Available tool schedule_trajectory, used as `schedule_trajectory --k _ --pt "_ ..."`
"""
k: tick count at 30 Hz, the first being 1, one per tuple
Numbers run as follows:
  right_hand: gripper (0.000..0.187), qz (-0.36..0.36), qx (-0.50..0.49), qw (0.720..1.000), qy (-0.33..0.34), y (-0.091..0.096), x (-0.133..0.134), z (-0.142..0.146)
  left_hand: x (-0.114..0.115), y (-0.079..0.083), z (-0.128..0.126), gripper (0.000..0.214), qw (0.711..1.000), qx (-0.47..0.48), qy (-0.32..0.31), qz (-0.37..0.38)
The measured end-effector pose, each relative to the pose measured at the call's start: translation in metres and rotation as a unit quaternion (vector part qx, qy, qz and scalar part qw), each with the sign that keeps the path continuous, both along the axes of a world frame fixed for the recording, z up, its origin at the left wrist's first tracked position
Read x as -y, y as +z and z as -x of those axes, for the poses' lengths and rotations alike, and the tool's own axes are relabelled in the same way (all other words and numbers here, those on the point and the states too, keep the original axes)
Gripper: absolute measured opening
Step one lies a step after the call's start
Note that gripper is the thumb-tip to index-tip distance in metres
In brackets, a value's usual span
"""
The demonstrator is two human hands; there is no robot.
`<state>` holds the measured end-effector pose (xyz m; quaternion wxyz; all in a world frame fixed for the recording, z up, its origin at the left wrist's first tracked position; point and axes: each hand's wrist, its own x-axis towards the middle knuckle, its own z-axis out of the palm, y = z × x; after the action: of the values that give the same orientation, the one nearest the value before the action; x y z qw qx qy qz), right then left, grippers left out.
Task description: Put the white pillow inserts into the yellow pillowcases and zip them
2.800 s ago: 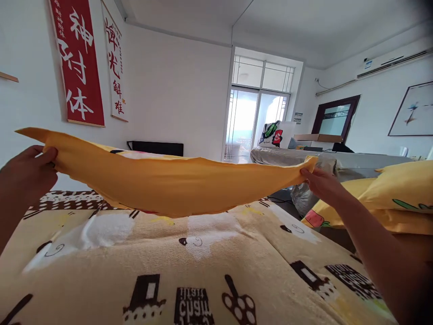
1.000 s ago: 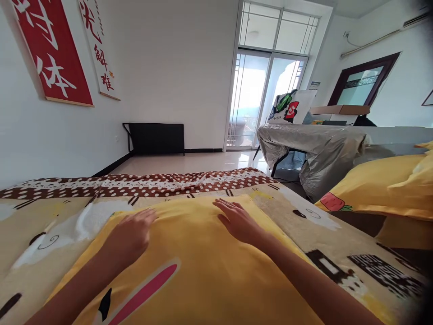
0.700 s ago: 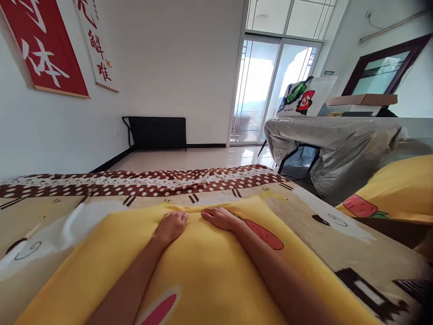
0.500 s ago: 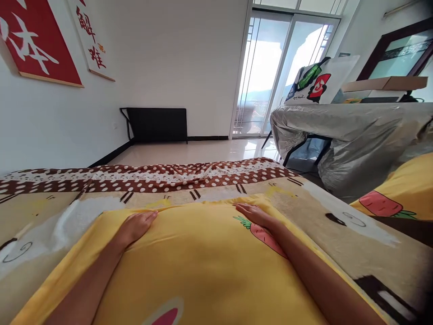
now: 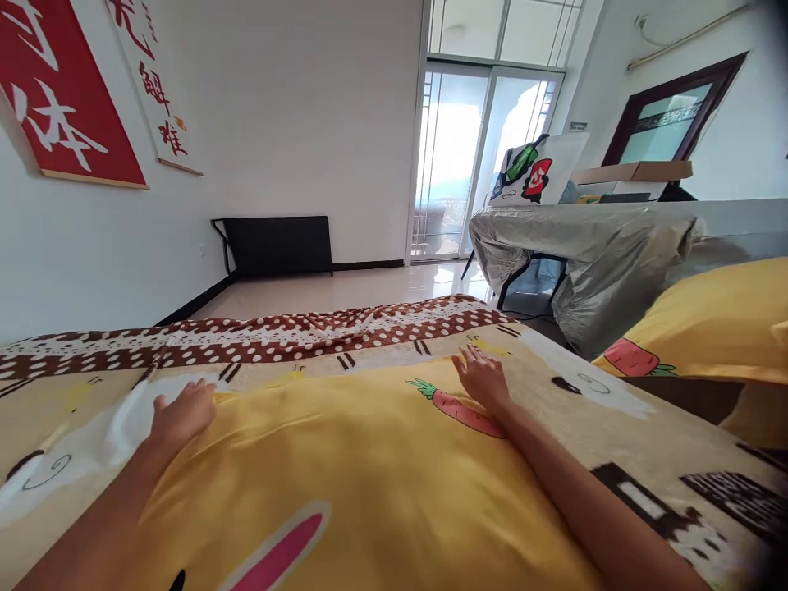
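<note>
A yellow pillow (image 5: 369,468) with a carrot print and a pink-and-white ear shape lies flat before me on the bed. My left hand (image 5: 185,412) is at its far left corner, back up, with the thumb apart from the fingers. At the far right corner is my right hand (image 5: 483,377), fingers stretched out past the pillow's edge over the blanket. Both hands look open and hold nothing I can see. Their palms are hidden, and my forearms run along the pillow's two sides.
A beige blanket (image 5: 554,435) with a brown dotted border covers the bed. Another yellow pillow (image 5: 726,316) is at the right. Beyond stands a plastic-covered table (image 5: 616,246) bearing a printed bag (image 5: 542,172) and boxes. A black folded panel (image 5: 277,246) leans against the wall.
My left hand has moved left, off the pillow's top to its corner. My right hand has shifted right to the other corner, its fingers now spread. The view has tilted up and turned right.
</note>
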<state>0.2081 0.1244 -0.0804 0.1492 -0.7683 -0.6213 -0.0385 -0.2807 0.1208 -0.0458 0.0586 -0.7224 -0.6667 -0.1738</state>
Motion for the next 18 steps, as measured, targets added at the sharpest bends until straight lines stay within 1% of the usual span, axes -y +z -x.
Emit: schedule_trajectory --k 1,2,3,4,5,6,7,8,9,10,11,13,15,17,18 --pt "0.051 -0.019 0.004 0.999 0.035 0.012 0.013 0.022 0.006 0.009 -0.027 0.055 1.000 -0.003 0.008 0.001" --pt "0.051 -0.032 0.005 0.996 0.084 0.021 0.027 0.047 0.014 0.016 -0.057 0.057 1.000 -0.015 -0.018 0.019" --pt "0.050 -0.040 0.005 0.990 0.133 0.027 0.041 0.073 0.023 0.019 -0.089 0.058 0.998 -0.020 -0.062 0.021" --pt "0.050 -0.051 -0.006 0.978 0.204 0.029 0.055 0.097 0.034 0.018 -0.120 0.058 0.994 -0.023 -0.099 0.027" --pt "0.049 -0.051 -0.019 0.965 0.257 0.028 0.068 0.118 0.046 0.014 -0.146 0.057 0.989 -0.027 -0.138 0.039" --pt "0.047 -0.048 -0.028 0.956 0.289 0.023 0.081 0.133 0.058 0.007 -0.165 0.055 0.984 -0.031 -0.167 0.053" --pt "0.046 -0.048 -0.033 0.950 0.306 0.016 0.092 0.142 0.070 -0.002 -0.176 0.053 0.980 -0.034 -0.184 0.062" --pt "0.046 -0.049 -0.033 0.949 0.309 0.008 0.102 0.143 0.081 -0.013 -0.177 0.052 0.979 -0.035 -0.193 0.061" --pt "0.047 -0.053 -0.029 0.952 0.300 -0.002 0.110 0.138 0.091 -0.024 -0.168 0.052 0.979 -0.034 -0.193 0.052" --pt "0.048 -0.058 -0.024 0.957 0.283 -0.011 0.118 0.127 0.099 -0.035 -0.152 0.052 0.982 -0.030 -0.184 0.030" --pt "0.049 -0.062 -0.019 0.964 0.259 -0.019 0.124 0.111 0.107 -0.046 -0.129 0.052 0.985 -0.028 -0.171 0.014" --pt "0.053 -0.062 -0.011 0.977 0.202 -0.033 0.136 0.073 0.121 -0.066 -0.074 0.055 0.992 -0.022 -0.125 0.010" --pt "0.055 -0.050 -0.001 0.986 0.157 -0.046 0.148 0.034 0.139 -0.087 -0.016 0.058 0.995 -0.046 -0.091 0.000" --pt "0.056 -0.040 0.009 0.991 0.124 -0.058 0.164 0.000 0.164 -0.106 0.035 0.058 0.997 -0.044 -0.068 -0.019" --pt "0.057 -0.038 0.013 0.993 0.110 -0.066 0.173 -0.016 0.179 -0.115 0.055 0.059 0.997 -0.037 -0.063 -0.022"
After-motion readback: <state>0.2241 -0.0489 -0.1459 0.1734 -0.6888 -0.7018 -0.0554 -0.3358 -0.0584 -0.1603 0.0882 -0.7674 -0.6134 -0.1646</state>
